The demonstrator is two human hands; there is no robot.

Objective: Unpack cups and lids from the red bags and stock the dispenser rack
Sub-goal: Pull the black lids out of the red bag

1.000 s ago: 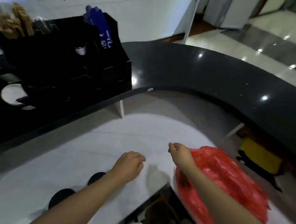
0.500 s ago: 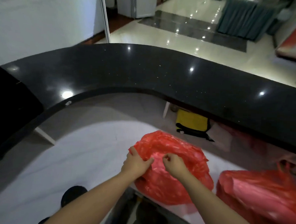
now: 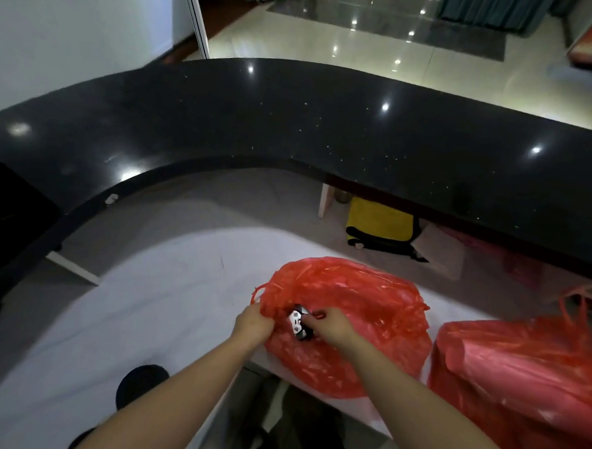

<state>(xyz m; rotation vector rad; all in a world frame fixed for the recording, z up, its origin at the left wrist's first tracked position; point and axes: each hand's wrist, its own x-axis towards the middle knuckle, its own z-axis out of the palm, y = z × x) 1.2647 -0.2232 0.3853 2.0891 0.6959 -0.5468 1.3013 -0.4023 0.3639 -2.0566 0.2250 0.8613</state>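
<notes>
My left hand (image 3: 253, 325) has a grip on the bunched mouth of the red bag (image 3: 351, 313); my right hand (image 3: 330, 327) pinches plastic beside it, a dark patterned thing (image 3: 298, 322) showing between them. The bag sits on the white table (image 3: 129, 301); a second red bag (image 3: 526, 380) lies just right of it.
</notes>
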